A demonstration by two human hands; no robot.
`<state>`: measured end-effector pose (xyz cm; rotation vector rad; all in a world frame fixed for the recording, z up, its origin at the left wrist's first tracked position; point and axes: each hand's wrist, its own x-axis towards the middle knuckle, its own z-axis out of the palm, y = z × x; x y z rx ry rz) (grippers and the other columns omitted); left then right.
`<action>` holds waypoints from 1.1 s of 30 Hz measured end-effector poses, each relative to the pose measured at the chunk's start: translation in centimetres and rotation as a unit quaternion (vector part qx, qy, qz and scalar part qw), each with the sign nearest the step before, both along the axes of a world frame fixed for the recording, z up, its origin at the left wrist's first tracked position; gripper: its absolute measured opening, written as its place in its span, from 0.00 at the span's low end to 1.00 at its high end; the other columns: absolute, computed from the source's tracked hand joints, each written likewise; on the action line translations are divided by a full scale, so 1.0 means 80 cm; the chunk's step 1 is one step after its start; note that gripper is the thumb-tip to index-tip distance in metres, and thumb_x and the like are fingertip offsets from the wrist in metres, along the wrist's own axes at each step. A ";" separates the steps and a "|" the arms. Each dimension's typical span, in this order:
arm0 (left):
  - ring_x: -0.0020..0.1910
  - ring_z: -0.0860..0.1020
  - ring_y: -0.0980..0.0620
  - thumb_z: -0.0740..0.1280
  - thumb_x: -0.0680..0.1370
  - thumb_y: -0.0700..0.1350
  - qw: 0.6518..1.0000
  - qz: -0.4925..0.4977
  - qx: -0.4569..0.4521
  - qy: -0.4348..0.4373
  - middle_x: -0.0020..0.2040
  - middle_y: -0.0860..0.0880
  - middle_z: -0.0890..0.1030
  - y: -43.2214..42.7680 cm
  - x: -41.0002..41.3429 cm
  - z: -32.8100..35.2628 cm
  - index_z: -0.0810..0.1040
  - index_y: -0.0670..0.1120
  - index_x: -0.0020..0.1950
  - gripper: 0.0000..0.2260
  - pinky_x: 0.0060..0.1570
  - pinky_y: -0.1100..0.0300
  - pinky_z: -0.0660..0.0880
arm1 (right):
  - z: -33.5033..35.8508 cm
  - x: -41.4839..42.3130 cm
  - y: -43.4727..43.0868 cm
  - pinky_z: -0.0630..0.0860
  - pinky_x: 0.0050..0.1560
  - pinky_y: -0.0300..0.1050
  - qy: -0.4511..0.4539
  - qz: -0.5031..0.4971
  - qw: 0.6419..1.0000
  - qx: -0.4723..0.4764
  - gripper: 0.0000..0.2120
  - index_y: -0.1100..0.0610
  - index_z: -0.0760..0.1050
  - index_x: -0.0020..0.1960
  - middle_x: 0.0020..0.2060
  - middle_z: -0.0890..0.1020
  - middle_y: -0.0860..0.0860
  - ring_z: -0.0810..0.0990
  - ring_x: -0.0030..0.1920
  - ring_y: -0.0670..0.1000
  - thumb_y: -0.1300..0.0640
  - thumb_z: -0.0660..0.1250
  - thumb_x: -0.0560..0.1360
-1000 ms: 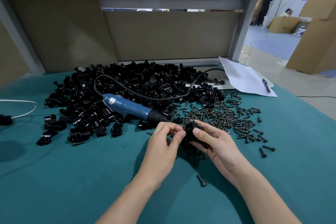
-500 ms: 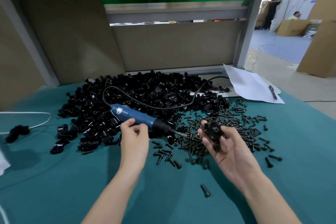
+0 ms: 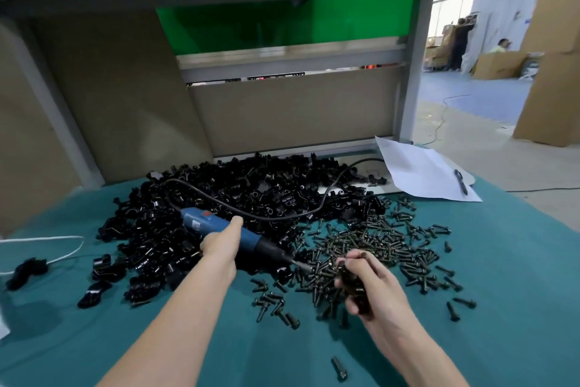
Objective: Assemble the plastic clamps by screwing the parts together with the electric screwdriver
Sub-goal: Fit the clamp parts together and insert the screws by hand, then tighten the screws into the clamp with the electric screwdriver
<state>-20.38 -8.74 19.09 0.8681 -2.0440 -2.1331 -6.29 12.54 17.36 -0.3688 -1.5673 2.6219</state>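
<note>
Both hands are busy: your left hand (image 3: 219, 248) wraps the blue screwdriver (image 3: 255, 241), your right hand (image 3: 373, 284) clutches a black clamp (image 3: 351, 281), largely hidden in that grip.

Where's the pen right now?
In the head view, the pen lies on the white sheet of paper at the table's far right corner, beyond the scattered screws.

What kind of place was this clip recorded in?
Probably a factory or warehouse assembly bench: a heap of black plastic clamp parts and loose screws on a teal mat, a corded electric screwdriver, and cardboard boxes on the floor behind.
</note>
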 end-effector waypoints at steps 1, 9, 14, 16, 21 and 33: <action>0.52 0.79 0.43 0.69 0.79 0.48 0.998 -0.004 0.049 0.035 0.58 0.42 0.79 -0.002 0.003 0.001 0.72 0.39 0.64 0.18 0.59 0.48 0.76 | 0.000 0.000 0.001 0.68 0.22 0.41 0.004 0.002 0.998 0.057 0.11 0.52 0.81 0.39 0.33 0.82 0.56 0.75 0.29 0.51 0.59 0.70 0.80; 0.35 0.80 0.53 0.70 0.77 0.44 0.872 -0.119 0.436 0.186 0.36 0.51 0.78 0.005 0.047 -0.004 0.74 0.46 0.47 0.05 0.50 0.51 0.79 | -0.020 0.003 -0.006 0.60 0.25 0.36 0.051 -0.001 0.893 0.448 0.08 0.40 0.74 0.44 0.31 0.80 0.44 0.66 0.23 0.44 0.49 0.72 0.79; 0.33 0.77 0.55 0.73 0.73 0.45 0.833 -0.065 0.511 0.200 0.35 0.53 0.76 0.003 0.051 -0.021 0.72 0.47 0.48 0.11 0.46 0.52 0.79 | -0.025 -0.001 0.004 0.68 0.29 0.38 0.054 -0.015 0.841 0.539 0.11 0.36 0.73 0.47 0.40 0.81 0.35 0.74 0.28 0.47 0.51 0.71 0.78; 0.33 0.77 0.55 0.74 0.72 0.44 0.819 -0.060 0.534 0.203 0.36 0.53 0.76 0.000 0.050 -0.022 0.71 0.47 0.49 0.13 0.44 0.53 0.80 | -0.026 0.000 0.003 0.72 0.30 0.42 0.057 -0.004 0.829 0.557 0.08 0.38 0.74 0.45 0.42 0.81 0.35 0.77 0.30 0.51 0.49 0.71 0.78; 0.33 0.78 0.54 0.73 0.74 0.44 0.818 -0.070 0.542 0.179 0.36 0.52 0.77 0.006 0.053 -0.026 0.71 0.47 0.50 0.12 0.43 0.52 0.80 | -0.027 0.001 -0.002 0.70 0.36 0.36 0.071 -0.002 0.795 0.602 0.13 0.43 0.71 0.40 0.42 0.77 0.29 0.75 0.36 0.43 0.41 0.72 0.76; 0.33 0.79 0.54 0.72 0.77 0.44 0.823 -0.077 0.538 0.163 0.37 0.51 0.78 0.012 0.059 -0.029 0.70 0.46 0.54 0.12 0.43 0.52 0.81 | -0.028 0.000 -0.001 0.70 0.38 0.37 0.083 0.007 0.770 0.633 0.12 0.43 0.71 0.41 0.37 0.78 0.41 0.75 0.43 0.41 0.44 0.73 0.77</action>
